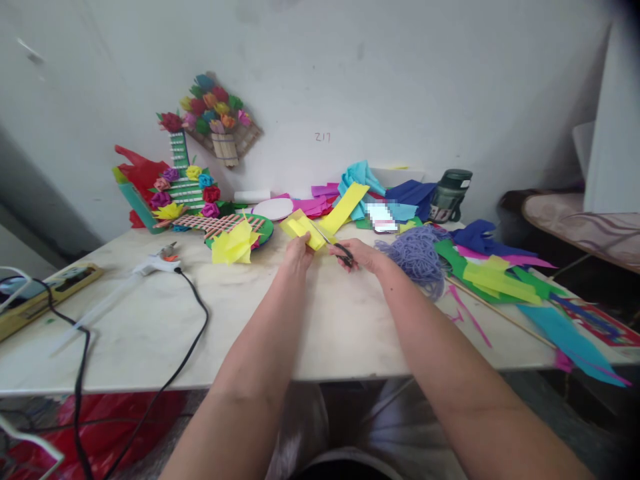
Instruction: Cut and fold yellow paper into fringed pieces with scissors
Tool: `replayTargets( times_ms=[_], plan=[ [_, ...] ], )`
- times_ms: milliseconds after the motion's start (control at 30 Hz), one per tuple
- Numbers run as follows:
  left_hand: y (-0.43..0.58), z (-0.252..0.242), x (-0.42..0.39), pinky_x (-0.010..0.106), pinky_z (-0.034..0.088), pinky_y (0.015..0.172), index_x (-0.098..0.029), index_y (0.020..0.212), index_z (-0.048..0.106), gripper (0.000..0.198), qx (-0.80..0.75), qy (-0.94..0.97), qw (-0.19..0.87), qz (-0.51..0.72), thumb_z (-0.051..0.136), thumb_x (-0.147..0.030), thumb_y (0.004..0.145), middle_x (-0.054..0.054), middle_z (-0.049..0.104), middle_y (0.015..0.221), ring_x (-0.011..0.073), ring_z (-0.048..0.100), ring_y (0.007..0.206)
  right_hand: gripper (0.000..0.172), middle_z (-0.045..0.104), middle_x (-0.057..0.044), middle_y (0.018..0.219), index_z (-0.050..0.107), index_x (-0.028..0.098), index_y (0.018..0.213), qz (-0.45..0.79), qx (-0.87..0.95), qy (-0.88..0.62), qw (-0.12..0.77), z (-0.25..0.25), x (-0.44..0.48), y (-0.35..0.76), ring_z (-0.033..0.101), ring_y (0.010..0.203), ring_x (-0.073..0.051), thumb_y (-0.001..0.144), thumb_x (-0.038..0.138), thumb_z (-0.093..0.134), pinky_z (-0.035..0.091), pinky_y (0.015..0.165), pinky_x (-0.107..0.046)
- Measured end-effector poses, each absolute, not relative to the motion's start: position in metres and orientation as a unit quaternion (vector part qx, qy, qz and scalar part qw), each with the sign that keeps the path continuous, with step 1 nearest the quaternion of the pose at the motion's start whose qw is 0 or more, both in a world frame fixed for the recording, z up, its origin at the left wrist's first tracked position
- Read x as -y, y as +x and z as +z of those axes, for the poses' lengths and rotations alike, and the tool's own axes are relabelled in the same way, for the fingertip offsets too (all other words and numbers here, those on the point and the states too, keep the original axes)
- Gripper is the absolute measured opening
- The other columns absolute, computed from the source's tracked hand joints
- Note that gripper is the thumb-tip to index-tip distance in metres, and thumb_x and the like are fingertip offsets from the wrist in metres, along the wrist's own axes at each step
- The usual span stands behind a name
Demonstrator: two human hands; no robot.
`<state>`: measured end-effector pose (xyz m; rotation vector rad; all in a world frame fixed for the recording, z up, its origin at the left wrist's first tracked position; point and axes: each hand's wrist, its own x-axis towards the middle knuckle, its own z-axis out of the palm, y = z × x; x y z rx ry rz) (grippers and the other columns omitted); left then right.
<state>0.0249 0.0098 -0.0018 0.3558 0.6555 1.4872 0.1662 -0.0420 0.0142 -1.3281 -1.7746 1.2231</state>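
Observation:
My left hand (299, 254) pinches a folded strip of yellow paper (334, 217) above the middle of the table (150, 333). My right hand (361, 254) is closed round the black handles of a pair of scissors (334, 246). The blades point up and left into the yellow strip, close to my left fingers. A loose crumpled piece of yellow paper (234, 245) lies to the left of my left hand.
A glue gun (150, 267) with a black cable (193, 333) lies at the left. Paper flower crafts (187, 190) stand at the back left. Purple yarn (415, 257), coloured paper scraps (500, 277) and a thin stick (500, 313) cover the right side. A dark green jar (450, 195) stands by the wall.

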Motion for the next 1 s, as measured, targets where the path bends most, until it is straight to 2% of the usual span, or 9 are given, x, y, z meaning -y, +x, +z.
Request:
replayTargets(
  times_ms=[300, 533, 733, 900, 1000],
  plan=[
    [0.022, -0.004, -0.015, 0.028, 0.050, 0.074, -0.015, 0.101, 0.056, 0.030, -0.301, 0.151, 0.671, 0.661, 0.045, -0.001, 0.077, 0.007, 0.064, 0.087, 0.0161, 0.062, 0.079, 0.028, 0.047, 0.005, 0.045, 0.054, 0.013, 0.074, 0.459, 0.657, -0.507, 0.318, 0.016, 0.045, 0.163, 0.040, 0.031, -0.004, 0.073, 0.040, 0.059, 0.024, 0.028, -0.016],
    [0.020, -0.003, -0.013, 0.031, 0.050, 0.077, -0.014, 0.099, 0.057, 0.029, -0.291, 0.155, 0.668, 0.667, 0.046, 0.000, 0.076, 0.007, 0.064, 0.088, 0.0175, 0.062, 0.083, 0.032, 0.046, 0.006, 0.045, 0.051, 0.014, 0.066, 0.452, 0.663, -0.494, 0.335, 0.006, 0.035, 0.165, 0.039, 0.032, -0.003, 0.068, 0.043, 0.062, 0.031, 0.032, -0.016],
    [0.019, -0.001, -0.012, 0.030, 0.050, 0.077, -0.013, 0.098, 0.057, 0.028, -0.297, 0.142, 0.667, 0.668, 0.046, -0.001, 0.076, 0.008, 0.064, 0.088, 0.0182, 0.061, 0.087, 0.031, 0.045, 0.006, 0.042, 0.050, 0.014, 0.063, 0.446, 0.665, -0.491, 0.343, 0.003, 0.034, 0.164, 0.038, 0.032, -0.003, 0.066, 0.040, 0.065, 0.032, 0.032, -0.017],
    [0.019, -0.002, -0.013, 0.029, 0.050, 0.076, -0.014, 0.100, 0.056, 0.030, -0.290, 0.153, 0.666, 0.670, 0.045, 0.000, 0.076, 0.007, 0.064, 0.087, 0.0171, 0.061, 0.084, 0.030, 0.049, 0.004, 0.046, 0.052, 0.014, 0.068, 0.462, 0.662, -0.494, 0.324, 0.010, 0.040, 0.164, 0.042, 0.033, -0.005, 0.071, 0.042, 0.060, 0.024, 0.028, -0.016],
    [0.020, -0.003, -0.014, 0.030, 0.050, 0.075, -0.013, 0.098, 0.057, 0.029, -0.287, 0.164, 0.670, 0.665, 0.046, 0.000, 0.075, 0.007, 0.064, 0.085, 0.0167, 0.062, 0.078, 0.032, 0.052, 0.003, 0.049, 0.054, 0.013, 0.075, 0.484, 0.657, -0.474, 0.331, 0.009, 0.040, 0.167, 0.045, 0.034, -0.006, 0.074, 0.045, 0.055, 0.024, 0.026, -0.016]
  ],
)
